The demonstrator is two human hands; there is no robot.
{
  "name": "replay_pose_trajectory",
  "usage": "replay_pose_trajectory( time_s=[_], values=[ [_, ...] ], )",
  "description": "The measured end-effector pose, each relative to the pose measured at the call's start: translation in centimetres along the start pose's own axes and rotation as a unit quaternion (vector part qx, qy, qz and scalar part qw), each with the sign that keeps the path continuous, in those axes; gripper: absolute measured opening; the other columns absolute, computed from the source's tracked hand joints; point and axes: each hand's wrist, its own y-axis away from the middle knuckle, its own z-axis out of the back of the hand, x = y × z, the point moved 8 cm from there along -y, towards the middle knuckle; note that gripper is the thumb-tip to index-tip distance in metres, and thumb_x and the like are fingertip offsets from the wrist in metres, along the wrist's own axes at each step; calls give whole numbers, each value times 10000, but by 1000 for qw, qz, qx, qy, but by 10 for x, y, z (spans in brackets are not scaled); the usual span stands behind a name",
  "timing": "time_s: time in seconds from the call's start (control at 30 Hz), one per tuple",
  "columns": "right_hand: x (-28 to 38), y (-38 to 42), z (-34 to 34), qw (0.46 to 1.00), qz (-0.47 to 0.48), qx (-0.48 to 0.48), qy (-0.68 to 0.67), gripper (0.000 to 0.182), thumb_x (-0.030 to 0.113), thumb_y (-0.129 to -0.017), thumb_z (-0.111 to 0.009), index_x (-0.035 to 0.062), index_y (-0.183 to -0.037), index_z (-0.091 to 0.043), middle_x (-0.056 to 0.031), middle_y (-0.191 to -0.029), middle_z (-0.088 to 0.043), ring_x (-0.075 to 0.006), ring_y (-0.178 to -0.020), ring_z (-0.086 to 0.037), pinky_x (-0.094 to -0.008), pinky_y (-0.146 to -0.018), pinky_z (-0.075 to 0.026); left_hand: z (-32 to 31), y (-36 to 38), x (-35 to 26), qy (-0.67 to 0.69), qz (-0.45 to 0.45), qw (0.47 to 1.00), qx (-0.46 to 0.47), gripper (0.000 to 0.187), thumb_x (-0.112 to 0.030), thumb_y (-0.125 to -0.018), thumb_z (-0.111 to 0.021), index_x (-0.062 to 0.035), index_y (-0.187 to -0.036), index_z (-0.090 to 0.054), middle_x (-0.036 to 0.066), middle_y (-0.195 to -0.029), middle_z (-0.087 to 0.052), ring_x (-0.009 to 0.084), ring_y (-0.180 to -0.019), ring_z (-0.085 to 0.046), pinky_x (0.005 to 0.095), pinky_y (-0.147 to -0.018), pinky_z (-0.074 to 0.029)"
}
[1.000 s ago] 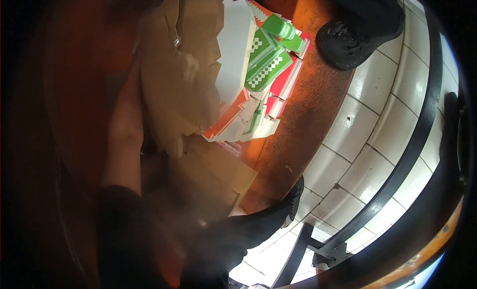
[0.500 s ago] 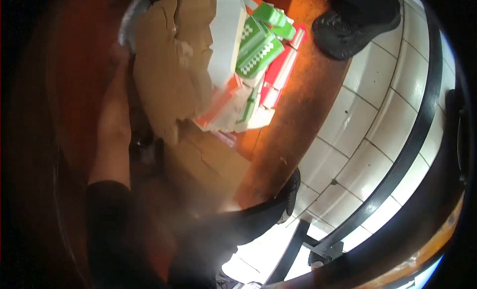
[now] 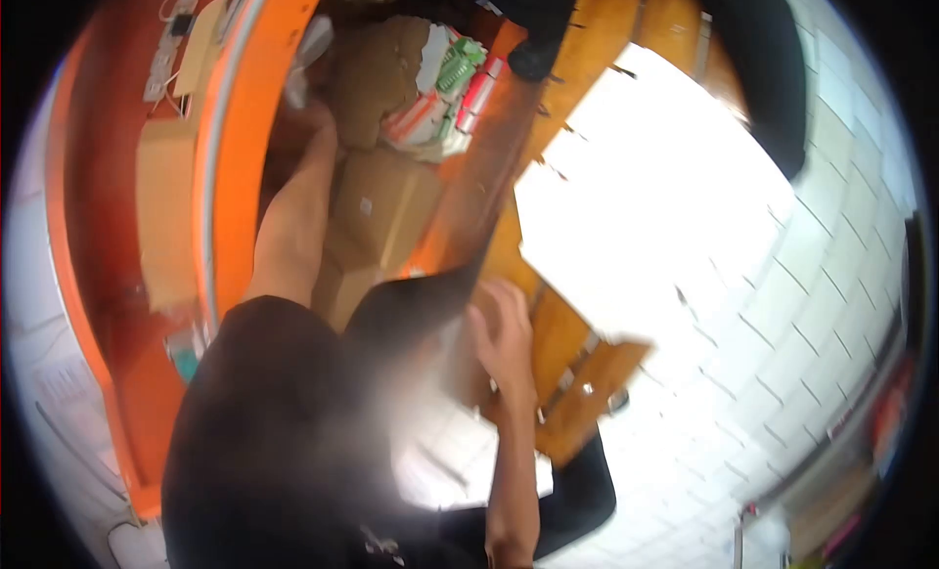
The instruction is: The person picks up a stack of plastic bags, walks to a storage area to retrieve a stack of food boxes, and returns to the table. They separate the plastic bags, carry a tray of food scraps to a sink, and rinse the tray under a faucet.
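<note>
My left arm reaches up into an orange cabinet, and my left hand (image 3: 315, 114) is blurred there. Its fingers appear closed against a whitish crumpled thing (image 3: 309, 56), perhaps cloth or plastic. Torn brown cardboard (image 3: 372, 90) lies just right of it. Beside the cardboard are green packets (image 3: 458, 65), red-and-white packets (image 3: 479, 92) and orange-and-white packaging (image 3: 416, 122). My right hand (image 3: 506, 334) is over the lower middle, near a wooden slat, with its thumb apart and fingers loosely bent. Nothing shows plainly in it.
A brown cardboard box (image 3: 386, 202) sits below the torn cardboard. The orange cabinet edge (image 3: 240, 109) runs along the left, with another carton (image 3: 166, 202) and a power strip (image 3: 161, 65) beyond it. Wooden slats (image 3: 597, 393) border an overexposed white surface (image 3: 655, 197). A person's dark-clothed leg (image 3: 773, 80) is upper right.
The view has drawn back and turned, so the cardboard and packets look smaller and higher. My right hand now shows. My left arm still reaches toward the whitish thing.
</note>
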Motion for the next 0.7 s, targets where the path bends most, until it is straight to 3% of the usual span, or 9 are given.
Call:
replay_pose_trajectory(
  time_s=[0.07, 0.1, 0.13, 0.2, 0.23, 0.37, 0.47, 0.53, 0.7],
  values=[
    [56, 52, 12, 998, 45, 24, 42, 317, 77, -815, -643, 17, -1118, -571, -183, -1240, -504, -366, -1120, -517, -400, -958, -418, 7, 36, 8, 128, -140, 977, -94, 418, -290, -825, -625, -41, -1160, -617, 190, -1120, -634, 355, -1041, -611, 435, -943, -438],
    [72, 86, 18, 999, 27, 20, 8, 320, 51, -801, -648, 15, -1110, -571, -179, -1236, -510, -366, -1121, -517, -396, -953, -422, -1, 48, 30, 133, 10, 990, 39, 565, -255, -776, -684, -27, -1268, -526, 201, -1182, -608, 364, -1065, -595, 401, -916, -456],
    [87, 125, 28, 999, 5, 24, -28, 326, 25, -787, -652, 14, -1103, -572, -176, -1232, -516, -367, -1121, -517, -393, -947, -425, 47, 91, -12, 76, 46, 985, 145, 399, -260, -794, -670, -3, -1098, -640, 195, -1031, -659, 364, -972, -631, 418, -899, -458],
    [113, 204, 66, 999, -37, 30, 19, 301, -1, -798, -641, 11, -1091, -572, -171, -1147, -570, -345, -1099, -544, -375, -935, -432, 120, 148, -45, 192, 22, 967, 168, 368, -200, -758, -708, -15, -1063, -617, 186, -941, -665, 365, -889, -641, 427, -787, -490],
    [116, 244, 87, 996, -76, 25, 41, 287, 5, -810, -634, 9, -1089, -571, -171, -1116, -586, -340, -1090, -553, -372, -936, -430, 158, 168, -67, 195, -12, 965, 174, 236, -87, -753, -698, -18, -961, -611, 148, -844, -672, 231, -776, -638, 370, -730, -488],
    [137, 426, 188, 953, -247, -102, 144, 210, 102, -899, -588, 4, -1084, -600, -115, -1057, -621, -198, -944, -608, -302, -797, -490, 300, 217, -132, 317, -39, 884, 343, 316, -94, -748, -710, -24, -1046, -630, 110, -866, -675, 161, -811, -628, 323, -753, -491],
    [173, 535, 223, 916, -335, -168, 144, 213, 138, -903, -603, 19, -1079, -612, -106, -1016, -633, -177, -922, -610, -303, -755, -498, 373, 252, -137, 362, -92, 779, 504, 443, -196, -778, -712, -22, -1165, -587, 163, -1056, -650, 249, -978, -623, 339, -838, -475],
    [154, 578, 233, 916, -333, -186, 124, 223, 157, -905, -606, 14, -1076, -612, -109, -1008, -635, -169, -919, -608, -299, -750, -497, 420, 284, -127, 396, -67, 693, 598, 497, -146, -759, -729, 13, -1202, -570, 149, -1128, -629, 223, -1026, -601, 321, -902, -450],
    [270, 520, 223, 916, -251, -291, -113, 530, 410, -991, -415, -14, -1308, -440, -130, -1216, -555, -208, -1152, -521, -348, -952, -423, 575, 364, -124, 481, 290, 260, 786, 484, -150, -835, -681, 32, -1231, -471, 142, -1112, -596, 238, -986, -624, 387, -819, -551]
  ],
)
